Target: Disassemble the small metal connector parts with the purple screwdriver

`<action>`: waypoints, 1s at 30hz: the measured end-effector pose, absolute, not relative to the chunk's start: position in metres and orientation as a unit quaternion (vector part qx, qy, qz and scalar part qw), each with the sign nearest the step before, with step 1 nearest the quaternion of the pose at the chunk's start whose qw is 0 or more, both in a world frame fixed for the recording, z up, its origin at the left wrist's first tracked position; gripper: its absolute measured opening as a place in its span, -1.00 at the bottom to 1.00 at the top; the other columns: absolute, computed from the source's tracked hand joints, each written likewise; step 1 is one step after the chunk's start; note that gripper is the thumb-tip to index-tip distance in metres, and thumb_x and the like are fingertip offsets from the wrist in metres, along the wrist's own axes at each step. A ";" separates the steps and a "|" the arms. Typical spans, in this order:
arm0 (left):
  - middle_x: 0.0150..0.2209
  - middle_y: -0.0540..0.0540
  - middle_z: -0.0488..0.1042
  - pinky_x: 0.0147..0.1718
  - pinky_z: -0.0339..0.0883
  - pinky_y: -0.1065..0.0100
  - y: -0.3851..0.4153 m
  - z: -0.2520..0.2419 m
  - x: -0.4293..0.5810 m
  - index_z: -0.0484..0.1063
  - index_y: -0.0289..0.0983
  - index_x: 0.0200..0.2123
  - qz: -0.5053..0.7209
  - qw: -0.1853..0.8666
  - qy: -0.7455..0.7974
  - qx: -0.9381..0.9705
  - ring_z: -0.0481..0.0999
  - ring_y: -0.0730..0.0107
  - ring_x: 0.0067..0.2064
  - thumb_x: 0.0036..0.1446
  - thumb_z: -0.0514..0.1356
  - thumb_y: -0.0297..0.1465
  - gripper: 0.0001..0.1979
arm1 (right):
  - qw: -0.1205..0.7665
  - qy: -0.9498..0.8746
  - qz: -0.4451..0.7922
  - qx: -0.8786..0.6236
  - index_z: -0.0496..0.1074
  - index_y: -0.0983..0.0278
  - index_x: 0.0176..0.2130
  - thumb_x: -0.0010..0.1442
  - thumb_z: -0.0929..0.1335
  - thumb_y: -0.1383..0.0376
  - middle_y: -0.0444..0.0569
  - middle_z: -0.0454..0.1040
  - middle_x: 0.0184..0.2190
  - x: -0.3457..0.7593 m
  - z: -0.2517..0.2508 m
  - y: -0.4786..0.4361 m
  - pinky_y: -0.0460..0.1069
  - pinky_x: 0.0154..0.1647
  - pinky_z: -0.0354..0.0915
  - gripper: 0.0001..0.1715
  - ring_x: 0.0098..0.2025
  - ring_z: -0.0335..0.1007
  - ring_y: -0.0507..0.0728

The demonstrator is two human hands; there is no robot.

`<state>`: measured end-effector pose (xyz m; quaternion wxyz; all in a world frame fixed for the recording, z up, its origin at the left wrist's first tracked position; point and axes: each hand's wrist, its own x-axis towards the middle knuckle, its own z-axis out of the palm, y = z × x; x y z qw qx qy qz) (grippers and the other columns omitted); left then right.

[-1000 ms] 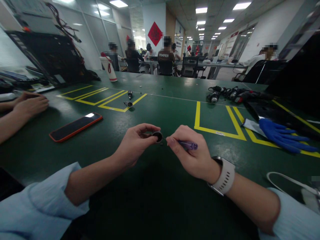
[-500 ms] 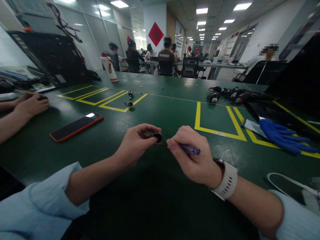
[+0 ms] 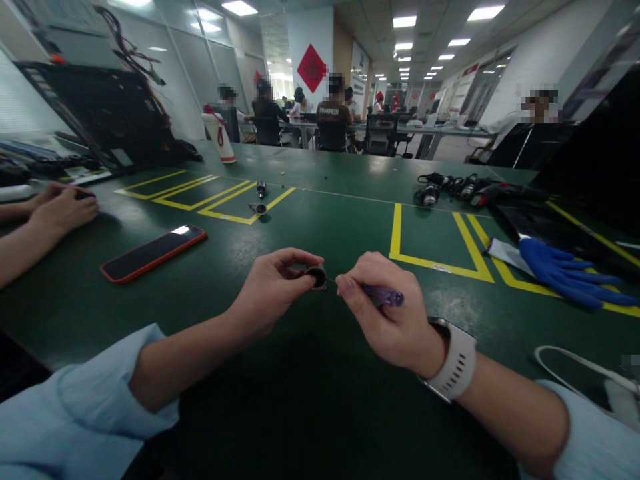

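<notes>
Between its thumb and fingers, my left hand point(image 3: 273, 290) pinches a small dark round cup-shaped part point(image 3: 317, 276) whose hollow side faces me. My right hand point(image 3: 387, 310) is closed around the purple see-through handle of a screwdriver point(image 3: 385, 295). Its thin shaft points left and its tip is at the part's right edge, by a small lug; whether tip and part touch I cannot make out. Both hands are just above the green table point(image 3: 320, 400). Farther off lie a small metal gear-like part point(image 3: 261, 189) and a cone-shaped metal part point(image 3: 258, 209).
An orange-edged phone point(image 3: 153, 253) lies at the left, near another person's hands point(image 3: 63, 210). Blue gloves point(image 3: 565, 270) and dark tools with cables point(image 3: 450, 190) lie at the right. A white bottle point(image 3: 219, 137) stands at the back. Yellow tape point(image 3: 440, 268) marks the table.
My right hand and the screwdriver have shifted very slightly to the right. The left hand keeps its pinch on the part almost in place.
</notes>
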<state>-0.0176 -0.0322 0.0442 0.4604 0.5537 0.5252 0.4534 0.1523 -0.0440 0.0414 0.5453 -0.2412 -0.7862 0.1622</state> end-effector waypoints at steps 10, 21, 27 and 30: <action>-0.32 -0.05 0.57 -0.26 0.43 0.39 -0.031 0.044 -0.018 0.49 -0.34 -0.33 0.450 0.471 0.531 0.542 0.56 0.40 -0.30 -0.17 0.32 -0.52 -0.77 | 0.538 -0.767 0.196 -0.290 0.36 0.31 -0.49 0.20 0.29 0.37 -0.12 0.34 -0.59 0.149 0.040 -0.044 0.00 -0.44 0.15 -0.78 -0.51 0.24 0.03; -0.30 -0.06 0.57 -0.26 0.41 0.37 -0.029 0.045 -0.019 0.48 -0.33 -0.33 0.452 0.472 0.536 0.535 0.55 0.39 -0.31 -0.17 0.32 -0.51 -0.76 | 0.568 -0.734 0.227 -0.295 0.38 0.30 -0.49 0.21 0.28 0.35 -0.15 0.32 -0.60 0.151 0.040 -0.045 -0.02 -0.44 0.16 -0.76 -0.51 0.24 0.01; -0.32 -0.05 0.55 -0.19 0.39 0.34 -0.025 0.046 -0.022 0.45 -0.34 -0.24 0.477 0.481 0.537 0.503 0.55 0.38 -0.29 -0.14 0.30 -0.51 -0.70 | 0.567 -0.636 0.345 -0.395 0.36 0.28 -0.54 0.22 0.27 0.26 -0.19 0.28 -0.66 0.153 0.026 -0.028 -0.05 -0.51 0.15 -0.68 -0.57 0.23 0.00; -0.31 -0.05 0.55 -0.19 0.40 0.34 -0.025 0.047 -0.022 0.45 -0.35 -0.24 0.479 0.489 0.531 0.500 0.54 0.39 -0.29 -0.13 0.29 -0.52 -0.71 | 0.488 -0.641 0.399 -0.438 0.37 0.28 -0.54 0.20 0.28 0.23 -0.19 0.29 -0.66 0.153 0.019 -0.020 -0.05 -0.48 0.16 -0.68 -0.56 0.25 0.01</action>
